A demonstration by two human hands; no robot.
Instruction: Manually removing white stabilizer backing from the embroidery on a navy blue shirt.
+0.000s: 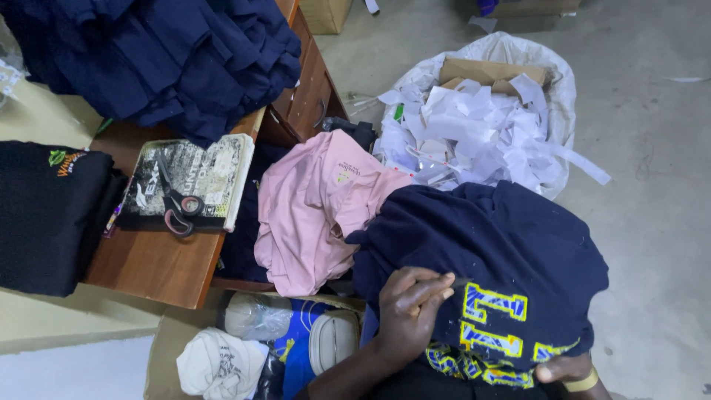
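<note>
Seen from above, a navy shirt (511,244) with yellow and blue lettering lies bunched over the person's lap at lower right. The left hand (411,311) rests on the shirt with its fingers curled together, pinching a small thin tool whose tip touches the fabric just beside the lettering. The right hand (566,370) is mostly cut off at the bottom edge; its fingers press on the shirt's lower edge, and how far it is open cannot be told. A pink shirt (311,207) lies crumpled just to the left, touching the navy one. Behind them sits a white sack of paper scraps (481,126). On a wooden desk (155,267) at left, scissors (178,204) rest on a book (207,178), with dark folded clothes (148,52) piled nearby.
</note>
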